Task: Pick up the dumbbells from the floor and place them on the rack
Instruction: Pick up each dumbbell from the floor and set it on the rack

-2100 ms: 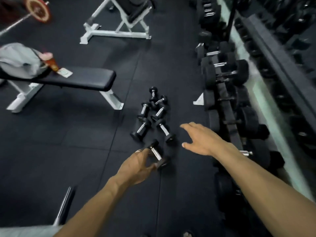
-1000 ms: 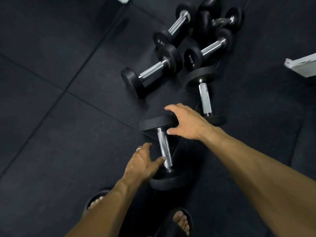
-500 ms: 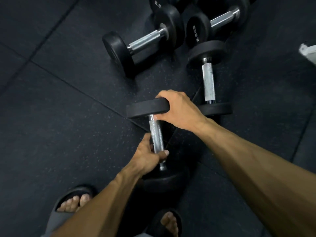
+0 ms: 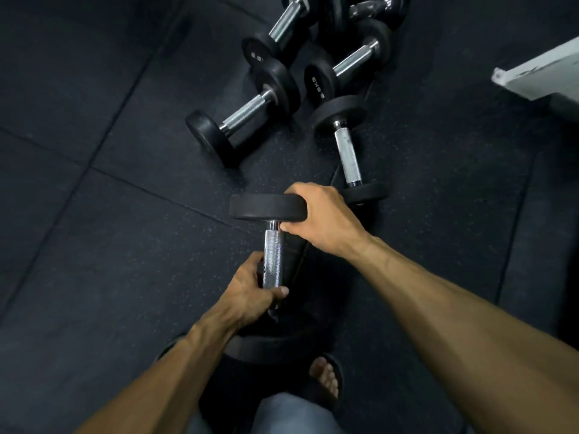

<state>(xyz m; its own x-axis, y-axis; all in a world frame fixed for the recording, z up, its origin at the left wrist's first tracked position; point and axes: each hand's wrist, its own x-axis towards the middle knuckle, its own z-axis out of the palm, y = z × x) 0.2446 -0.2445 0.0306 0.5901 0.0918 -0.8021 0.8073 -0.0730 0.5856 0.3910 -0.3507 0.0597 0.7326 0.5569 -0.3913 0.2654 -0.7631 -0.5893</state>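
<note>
Dumbbell (image 4: pixel 272 261), left hand (image 4: pixel 250 289) gripping handle, right hand (image 4: pixel 319 220) clutching far weight

Your left hand (image 4: pixel 247 289) grips the lower part of the chrome handle of the nearest dumbbell (image 4: pixel 272 261), fingers curled round it. Your right hand (image 4: pixel 319 220) grips the rim of its far black weight, thumb tucked under by the handle. Just beyond it, a second dumbbell (image 4: pixel 346 151) lies on the black rubber floor (image 4: pixel 94 245), with more dumbbells (image 4: pixel 247 117) clustered behind. A white frame (image 4: pixel 545 73) shows at upper right.
</note>
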